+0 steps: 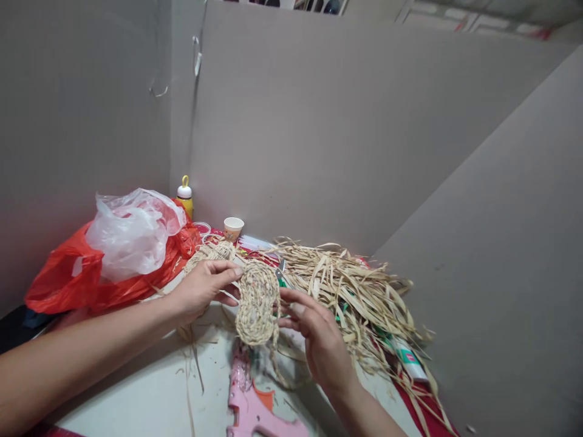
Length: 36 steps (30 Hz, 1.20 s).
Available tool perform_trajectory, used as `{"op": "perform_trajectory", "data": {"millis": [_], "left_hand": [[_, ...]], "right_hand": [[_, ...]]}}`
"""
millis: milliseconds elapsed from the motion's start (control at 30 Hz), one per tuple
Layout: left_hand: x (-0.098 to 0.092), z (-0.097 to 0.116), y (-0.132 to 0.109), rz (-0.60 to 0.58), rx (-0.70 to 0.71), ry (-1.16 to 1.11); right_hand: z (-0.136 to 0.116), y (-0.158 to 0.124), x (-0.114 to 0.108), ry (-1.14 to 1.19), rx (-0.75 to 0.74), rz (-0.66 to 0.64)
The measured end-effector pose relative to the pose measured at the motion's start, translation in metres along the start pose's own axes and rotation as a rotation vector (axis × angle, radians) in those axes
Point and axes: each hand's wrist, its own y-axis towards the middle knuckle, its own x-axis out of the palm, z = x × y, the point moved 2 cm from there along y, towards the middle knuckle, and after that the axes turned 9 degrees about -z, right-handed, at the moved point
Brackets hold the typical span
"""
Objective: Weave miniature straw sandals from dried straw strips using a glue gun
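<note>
A woven straw sole (255, 303), shaped like a figure eight and made of coiled braid, is held up over the table. My left hand (212, 282) pinches its upper left edge between thumb and fingers. On the right side, my right hand (314, 325) grips the edge, its fingertips partly hidden behind the sole. A loose braid tail (276, 358) hangs from the lower right of the sole. Just below lies a pink glue gun (255, 406) with an orange trigger. Behind my left hand is another coiled straw piece (212, 252), partly covered.
A pile of dry straw strips (346, 291) spreads over the right of the white table board (150, 376). Red and clear plastic bags (132, 243) lie at left. A yellow bottle (184, 200) and paper cup (234, 228) stand behind. Grey partitions enclose the table.
</note>
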Motion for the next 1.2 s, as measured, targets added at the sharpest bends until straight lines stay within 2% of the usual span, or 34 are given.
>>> {"op": "perform_trajectory", "data": {"millis": [267, 400, 600, 733, 933, 1067, 1200], "left_hand": [[0.003, 0.003, -0.001, 0.050, 0.027, 0.008], [-0.003, 0.006, 0.003, 0.121, 0.066, 0.020], [-0.028, 0.003, 0.020, 0.240, 0.131, -0.024], [-0.032, 0.000, 0.024, 0.249, 0.113, -0.042], [-0.014, -0.003, 0.014, 0.170, 0.069, -0.037], [-0.004, -0.005, 0.007, 0.123, 0.052, -0.030], [0.002, -0.007, 0.002, 0.097, 0.061, -0.025]], "right_hand": [[-0.009, 0.009, -0.015, 0.282, -0.141, 0.327], [-0.017, 0.016, -0.034, 0.289, -0.213, 0.397], [-0.037, 0.023, -0.064, 0.332, -0.309, 0.402], [-0.049, 0.023, -0.071, 0.342, -0.354, 0.371], [-0.036, 0.022, -0.047, 0.265, -0.196, 0.189], [-0.025, 0.019, -0.030, 0.197, -0.079, 0.127], [-0.017, 0.011, -0.015, 0.084, -0.034, 0.077]]}}
